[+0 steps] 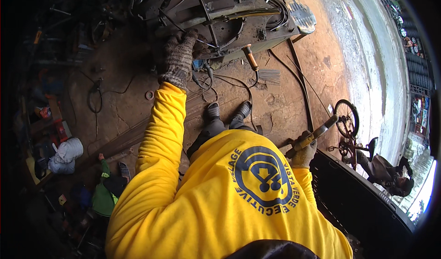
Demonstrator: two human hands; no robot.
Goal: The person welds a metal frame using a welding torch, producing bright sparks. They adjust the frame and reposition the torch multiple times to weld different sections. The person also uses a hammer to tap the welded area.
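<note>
My left hand (178, 59), in a brown-grey knitted glove, reaches forward to the near edge of a rusty metal frame (183, 13). Its fingers curl down there, beside a thin metal rod; what they grip is hidden. Out to my right, my gloved right hand (304, 154) is closed round a long tool (308, 140) with a yellowish body and a greyish far end; its exact kind is not clear. A tool with an orange-brown handle (250, 56) and a cable at its end leans against the metal box under the frame.
Thin rods (269, 76) and looping cables lie on the brown floor. Coiled wire (281, 18) hangs at the frame's right. A dark metal panel (363, 190) stands right, with a bicycle (347, 119) and a person beyond it. Someone in green (104, 197) is at lower left.
</note>
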